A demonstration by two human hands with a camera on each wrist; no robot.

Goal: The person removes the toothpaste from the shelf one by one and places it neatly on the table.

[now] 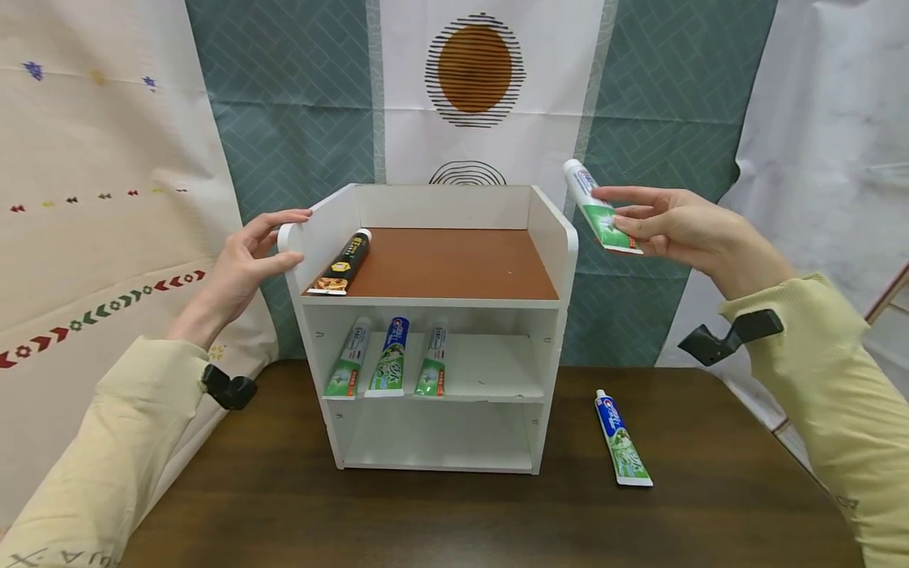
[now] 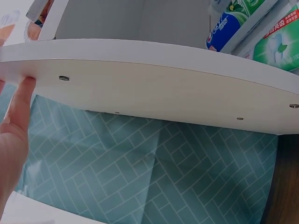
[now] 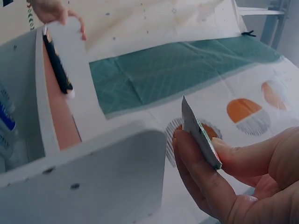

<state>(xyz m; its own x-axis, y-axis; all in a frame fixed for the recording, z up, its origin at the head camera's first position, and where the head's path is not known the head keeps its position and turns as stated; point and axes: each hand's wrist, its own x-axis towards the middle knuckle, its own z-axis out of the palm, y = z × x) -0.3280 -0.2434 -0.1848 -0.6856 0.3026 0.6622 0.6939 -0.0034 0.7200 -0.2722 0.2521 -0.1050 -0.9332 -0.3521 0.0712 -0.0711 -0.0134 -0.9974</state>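
Note:
My right hand (image 1: 682, 229) pinches a white and green toothpaste tube (image 1: 600, 209) between thumb and fingers, in the air right of the white shelf (image 1: 426, 303). The right wrist view shows this tube's thin crimped end (image 3: 201, 133). At the shelf's upper left corner, my left hand (image 1: 245, 264) holds the side panel (image 2: 154, 86), fingers at its top edge and thumb near the front. A black toothpaste tube (image 1: 344, 264) lies on the brown top. On the middle level lie a green-white tube (image 1: 348, 359), a blue-green tube (image 1: 389, 359) and another green-white tube (image 1: 432, 363).
On the dark wooden table (image 1: 426, 521), a blue and green toothpaste tube (image 1: 622, 442) lies right of the shelf. The shelf's right side panel (image 1: 557, 237) rises between its top and my right hand. Patterned cloth (image 1: 298, 102) hangs behind.

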